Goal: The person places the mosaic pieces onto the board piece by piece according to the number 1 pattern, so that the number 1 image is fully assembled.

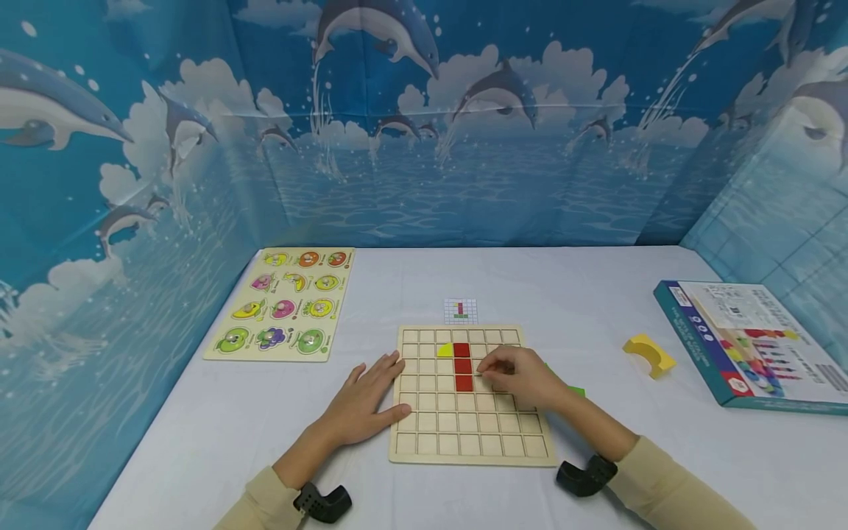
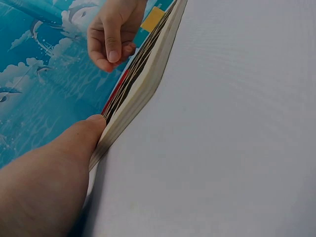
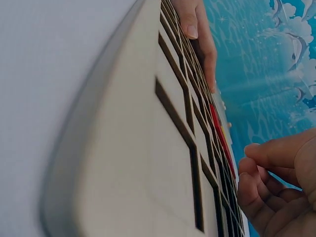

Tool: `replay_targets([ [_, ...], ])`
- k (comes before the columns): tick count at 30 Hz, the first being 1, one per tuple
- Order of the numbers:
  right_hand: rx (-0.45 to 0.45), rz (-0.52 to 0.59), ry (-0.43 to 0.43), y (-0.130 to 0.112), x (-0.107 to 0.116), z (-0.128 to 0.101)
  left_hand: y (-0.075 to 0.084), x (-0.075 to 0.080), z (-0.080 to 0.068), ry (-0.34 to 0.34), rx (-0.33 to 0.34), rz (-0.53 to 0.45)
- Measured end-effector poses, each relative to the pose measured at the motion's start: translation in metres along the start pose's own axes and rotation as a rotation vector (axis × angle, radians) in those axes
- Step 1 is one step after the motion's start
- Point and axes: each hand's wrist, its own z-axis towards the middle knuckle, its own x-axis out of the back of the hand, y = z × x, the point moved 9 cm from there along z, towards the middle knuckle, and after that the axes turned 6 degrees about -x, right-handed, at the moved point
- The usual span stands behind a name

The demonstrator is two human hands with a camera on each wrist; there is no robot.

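Note:
A wooden grid board (image 1: 464,445) lies flat on the table. In it are several red squares (image 1: 463,366) in a column, with a yellow rounded piece (image 1: 445,351) to the left of the top one. My left hand (image 1: 361,405) rests at the board's left edge, its fingers spread; in the left wrist view the thumb (image 2: 81,136) touches the edge. My right hand (image 1: 520,375) is over the board just right of the red squares. Its fingers (image 3: 249,187) are loosely curled, thumb near the index fingertip, and nothing shows between them.
A small pattern card (image 1: 460,311) lies behind the board. A fruit picture board (image 1: 278,305) is at the left. Green pieces (image 1: 578,391) lie partly hidden by the right forearm. Farther right are a yellow arch block (image 1: 651,355) and a flat box (image 1: 755,346).

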Motion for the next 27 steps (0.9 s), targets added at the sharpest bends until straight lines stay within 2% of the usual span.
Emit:
replay_targets([
  [14,-0.040,-0.014,0.013,0.013,0.017,-0.007,-0.001,-0.001,0.000,0.004,-0.006,0.007],
  [23,-0.065,0.006,0.046,0.017,0.036,-0.016,0.000,0.000,-0.001,0.006,-0.005,-0.001],
  [27,-0.096,0.012,0.078,0.026,0.046,-0.019,0.000,0.001,-0.001,0.009,-0.008,-0.005],
])
